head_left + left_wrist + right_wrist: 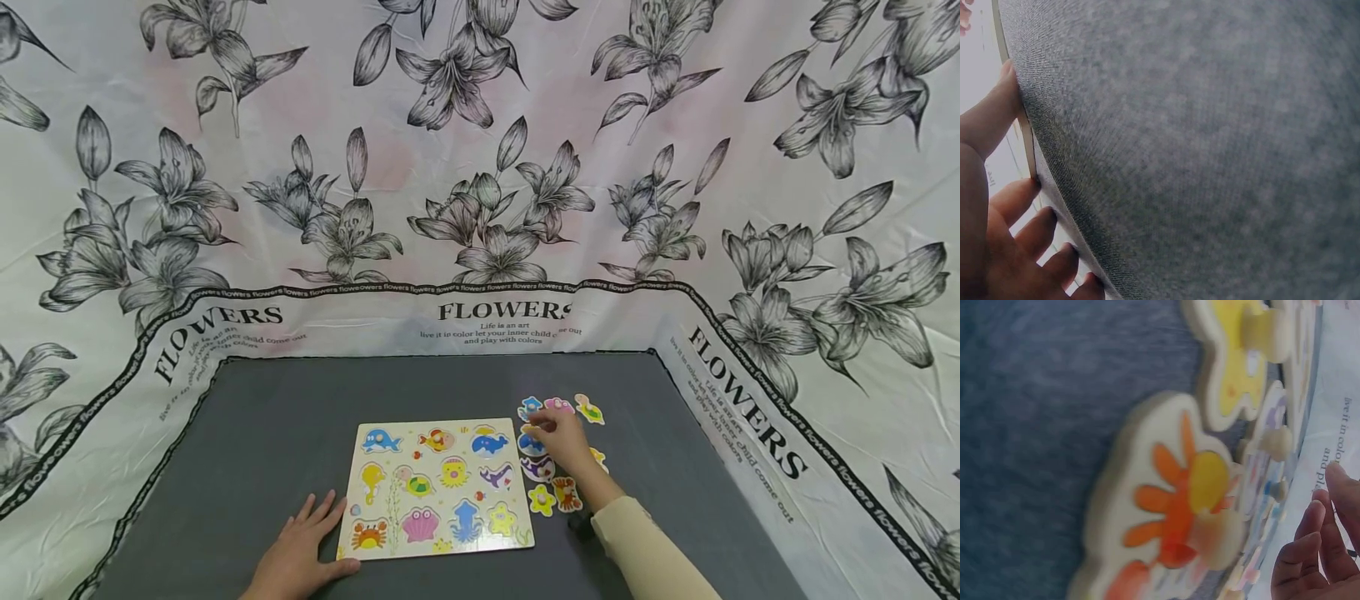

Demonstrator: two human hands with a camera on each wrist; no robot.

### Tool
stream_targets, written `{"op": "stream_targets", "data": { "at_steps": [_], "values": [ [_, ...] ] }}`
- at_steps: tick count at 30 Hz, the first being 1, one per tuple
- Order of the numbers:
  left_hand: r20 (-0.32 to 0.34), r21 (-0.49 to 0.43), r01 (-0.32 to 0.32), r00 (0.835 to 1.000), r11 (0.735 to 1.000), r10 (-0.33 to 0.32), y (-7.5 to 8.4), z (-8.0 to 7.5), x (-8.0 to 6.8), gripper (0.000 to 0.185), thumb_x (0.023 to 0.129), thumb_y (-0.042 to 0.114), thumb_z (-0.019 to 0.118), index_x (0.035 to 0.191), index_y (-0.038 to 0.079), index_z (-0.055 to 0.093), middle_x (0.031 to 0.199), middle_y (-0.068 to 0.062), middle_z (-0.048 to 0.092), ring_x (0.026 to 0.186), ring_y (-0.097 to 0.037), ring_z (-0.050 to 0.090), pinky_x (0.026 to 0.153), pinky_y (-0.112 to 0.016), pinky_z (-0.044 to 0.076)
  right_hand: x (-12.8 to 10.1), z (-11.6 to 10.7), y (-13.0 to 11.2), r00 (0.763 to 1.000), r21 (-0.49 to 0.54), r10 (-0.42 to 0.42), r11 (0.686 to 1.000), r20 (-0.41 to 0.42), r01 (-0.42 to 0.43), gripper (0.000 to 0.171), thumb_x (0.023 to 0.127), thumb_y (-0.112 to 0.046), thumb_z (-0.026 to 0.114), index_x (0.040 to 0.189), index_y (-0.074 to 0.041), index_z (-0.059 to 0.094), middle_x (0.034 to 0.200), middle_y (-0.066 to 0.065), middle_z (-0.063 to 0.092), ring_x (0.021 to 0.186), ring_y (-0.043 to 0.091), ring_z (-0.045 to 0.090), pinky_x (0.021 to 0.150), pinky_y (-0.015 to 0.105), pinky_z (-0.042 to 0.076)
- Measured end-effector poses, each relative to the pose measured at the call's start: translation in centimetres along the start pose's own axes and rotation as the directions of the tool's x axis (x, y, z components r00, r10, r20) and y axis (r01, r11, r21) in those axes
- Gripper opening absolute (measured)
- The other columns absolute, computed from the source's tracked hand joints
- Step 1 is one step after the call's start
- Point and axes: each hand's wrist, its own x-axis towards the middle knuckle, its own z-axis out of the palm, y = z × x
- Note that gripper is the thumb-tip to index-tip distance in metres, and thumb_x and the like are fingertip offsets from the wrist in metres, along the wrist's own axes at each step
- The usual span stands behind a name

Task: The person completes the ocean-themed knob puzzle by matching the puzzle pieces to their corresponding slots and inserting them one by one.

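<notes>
My left hand [300, 554] lies flat, fingers spread, at the puzzle board [437, 487] on the grey mat [262, 442], my right hand [561, 442] pinching among loose pieces [555, 492] beside it, below cloth [502, 312] reading "FLOWERS".

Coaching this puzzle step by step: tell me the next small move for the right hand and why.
Probably pinch and lift the blue puzzle piece under the right hand: its fingers rest on the loose pieces beside the wooden animal puzzle board, which the left hand steadies flat.
</notes>
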Motion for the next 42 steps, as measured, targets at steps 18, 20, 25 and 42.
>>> {"op": "stream_targets", "data": {
  "at_steps": [18,20,25,42],
  "values": [
    [-0.010,0.023,0.005,1.000,1.000,-0.005,0.1,-0.2,0.2,0.114,0.062,0.072,0.082,0.153,0.013,0.046,0.160,-0.020,0.038,0.149,-0.052,0.021,0.117,-0.073,0.019,-0.2,0.3,1.2,0.997,-0.060,0.070,0.996,0.025,-0.069,0.019,0.085,-0.007,0.081,0.104,-0.008,0.079,0.100,0.007,0.075,0.084,0.017,0.066,0.077,0.037,0.061],
    [-0.020,0.028,0.000,1.000,1.000,0.000,0.1,-0.2,0.2,0.114,0.061,0.072,0.082,0.153,0.013,0.047,0.160,-0.019,0.038,0.149,-0.052,0.022,0.117,-0.073,0.020,-0.3,0.3,1.4,0.998,-0.063,0.053,0.997,0.023,-0.051,0.019,0.084,-0.006,0.081,0.104,-0.007,0.079,0.102,0.008,0.076,0.087,0.019,0.068,0.081,0.041,0.061],
    [-0.026,0.024,-0.002,1.000,1.000,0.003,0.1,-0.1,0.1,0.114,0.061,0.072,0.082,0.152,0.013,0.047,0.160,-0.019,0.038,0.149,-0.051,0.022,0.117,-0.073,0.020,-0.4,0.3,1.6,1.000,-0.074,0.028,0.997,0.013,-0.027,0.019,0.083,-0.006,0.082,0.102,-0.007,0.080,0.105,0.010,0.076,0.090,0.021,0.069,0.083,0.044,0.061],
    [0.000,0.012,0.007,1.000,1.000,-0.007,-0.1,0.1,0.2,0.114,0.062,0.072,0.081,0.153,0.013,0.046,0.161,-0.019,0.037,0.149,-0.053,0.020,0.117,-0.073,0.020,0.0,0.4,2.1,0.995,-0.091,0.085,0.993,0.043,-0.081,0.011,0.088,-0.010,0.078,0.099,-0.012,0.082,0.105,0.009,0.076,0.085,0.017,0.066,0.078,0.039,0.060]
  ]
}}
